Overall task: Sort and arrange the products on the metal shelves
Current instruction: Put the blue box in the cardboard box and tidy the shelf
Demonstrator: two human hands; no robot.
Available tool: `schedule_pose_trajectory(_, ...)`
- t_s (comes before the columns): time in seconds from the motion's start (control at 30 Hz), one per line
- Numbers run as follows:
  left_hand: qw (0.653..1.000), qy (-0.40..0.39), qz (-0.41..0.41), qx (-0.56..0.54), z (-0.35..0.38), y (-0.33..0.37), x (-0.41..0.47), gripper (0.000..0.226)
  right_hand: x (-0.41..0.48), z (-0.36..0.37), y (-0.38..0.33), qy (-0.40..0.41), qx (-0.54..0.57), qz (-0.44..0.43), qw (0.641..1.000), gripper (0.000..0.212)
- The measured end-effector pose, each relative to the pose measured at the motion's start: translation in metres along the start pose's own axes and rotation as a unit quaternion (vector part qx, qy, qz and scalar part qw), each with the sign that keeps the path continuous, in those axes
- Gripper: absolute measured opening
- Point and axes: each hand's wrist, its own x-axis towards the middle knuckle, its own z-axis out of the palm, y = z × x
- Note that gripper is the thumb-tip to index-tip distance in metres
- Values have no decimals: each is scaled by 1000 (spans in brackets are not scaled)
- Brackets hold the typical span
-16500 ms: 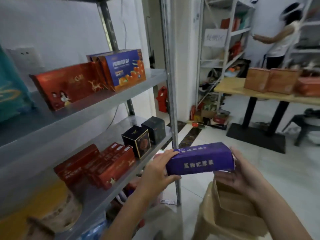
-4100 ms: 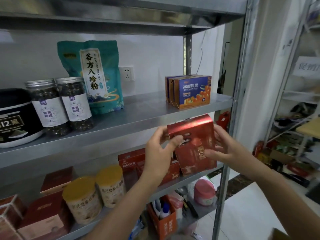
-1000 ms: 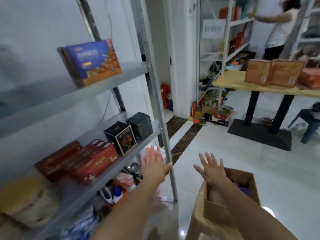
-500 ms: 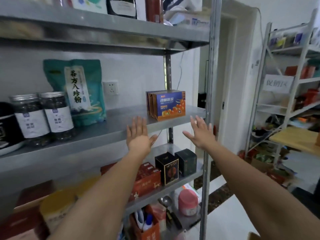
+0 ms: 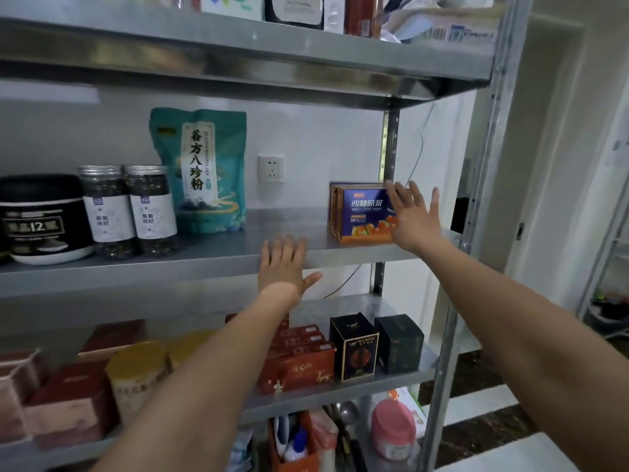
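Most products already stand in rows on the metal shelves (image 5: 218,253) — jars (image 5: 129,209) at centre left, red boxes (image 5: 299,366) lower down — so the sorting looks well advanced. Both hands are empty, fingers straight and spread: the left grip (image 5: 282,264) is over the middle shelf's front edge and the right grip (image 5: 413,219) is at the blue box (image 5: 360,212), right of centre — contact unclear. The box reads 沙棘原浆 and NFC, the teal pouch (image 5: 200,172) reads 谷方八珍粉, and the black tub (image 5: 41,219) shows "12".

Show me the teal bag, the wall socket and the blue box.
teal bag (image 5: 199,165): head view, its white label.
wall socket (image 5: 271,168): head view, middle of its plate.
blue box (image 5: 364,216): head view, its front face.
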Motion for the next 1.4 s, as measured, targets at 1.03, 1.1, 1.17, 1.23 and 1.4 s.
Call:
schedule_pose_trajectory(1.03,814,251,-91,-516,-74,49,2,68,-39,-45,-7,53,595,-38,801,46)
schedule_pose_trajectory(1.1,812,217,-149,-521,-70,39,2,52,-46,-46,-10,0,702,31,711,50)
schedule_pose_trajectory(1.17,806,186,-183,-531,-67,30,1,54,-56,-44,-12,-58,787,88,608,56)
schedule_pose_trajectory(1.23,793,149,-193,-558,-65,27,0,60,-67,-40,-19,-99,820,116,552,58)
schedule_pose_trajectory(1.4,698,89,-192,-684,-67,30,-12,50,-89,-40,-42,-143,850,119,494,67)
